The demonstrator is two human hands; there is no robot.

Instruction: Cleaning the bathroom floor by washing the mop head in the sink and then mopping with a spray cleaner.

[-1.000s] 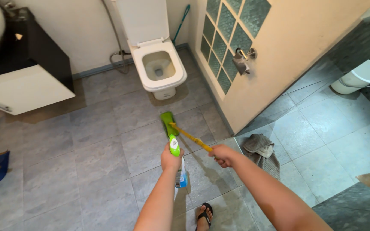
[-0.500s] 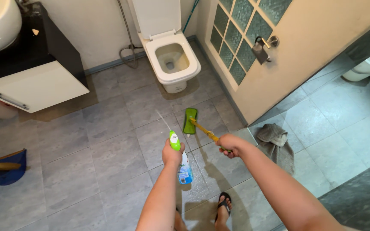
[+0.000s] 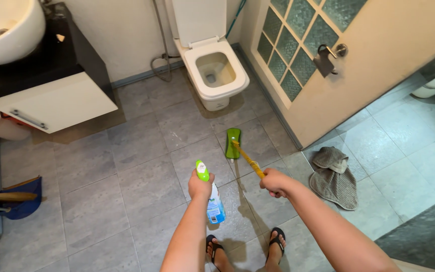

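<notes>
My left hand (image 3: 200, 185) grips a spray bottle (image 3: 212, 205) with a green nozzle and a blue label, held out over the grey tiled floor. My right hand (image 3: 275, 182) is closed on the yellow handle (image 3: 247, 159) of a mop. Its green flat head (image 3: 233, 143) rests on the tiles in front of the toilet (image 3: 216, 74), whose lid is up. Both my feet in black flip-flops (image 3: 276, 243) show at the bottom edge.
A white vanity cabinet (image 3: 56, 103) with a basin (image 3: 3, 27) juts out at the left. A cream door with glass blocks (image 3: 338, 65) stands open at the right. A grey towel (image 3: 334, 175) lies by the doorway. A blue dustpan (image 3: 18, 199) sits at the far left.
The view has shifted so the room slid rightward and down. A thin spray jet seen half a second ago is gone. The mop head sits a little farther right.
</notes>
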